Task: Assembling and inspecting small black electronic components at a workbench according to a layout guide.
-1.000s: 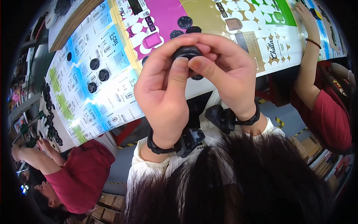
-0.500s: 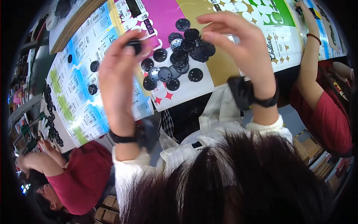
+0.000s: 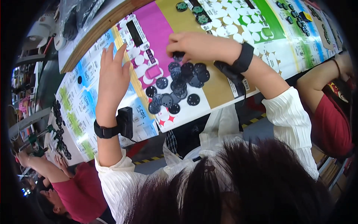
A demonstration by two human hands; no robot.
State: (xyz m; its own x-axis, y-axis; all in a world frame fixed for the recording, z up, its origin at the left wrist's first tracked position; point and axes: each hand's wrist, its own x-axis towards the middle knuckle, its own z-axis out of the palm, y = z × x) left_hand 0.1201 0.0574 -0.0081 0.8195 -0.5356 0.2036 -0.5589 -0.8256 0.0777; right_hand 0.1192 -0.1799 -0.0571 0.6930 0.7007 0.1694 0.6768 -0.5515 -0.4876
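Observation:
My left hand (image 3: pixel 113 80) is over the blue-and-white printed sheet on the left, fingers spread and pointing away from me, with nothing visible in them. What lies under its palm is hidden. At the far edge of a loose pile of black round discs (image 3: pixel 179 87), my right hand (image 3: pixel 205 46) reaches in from the right. Its fingertips are closed around a black disc (image 3: pixel 178 55), partly covered by the hand. The discs have small holes, and several overlap. Single discs, such as one black disc (image 3: pixel 193 99), lie around the pile's edge.
Green-topped round parts (image 3: pixel 201 18) sit at the far side. A wooden edge (image 3: pixel 108 24) borders the table at the far left. Co-workers in red sit on both sides, one with an arm (image 3: pixel 317 80) near the right table edge. A small black piece (image 3: pixel 79 80) lies left.
My left hand has moved left and opened; the dark round piece it held no longer shows. My right hand has moved left and closed on a disc. The view has shifted.

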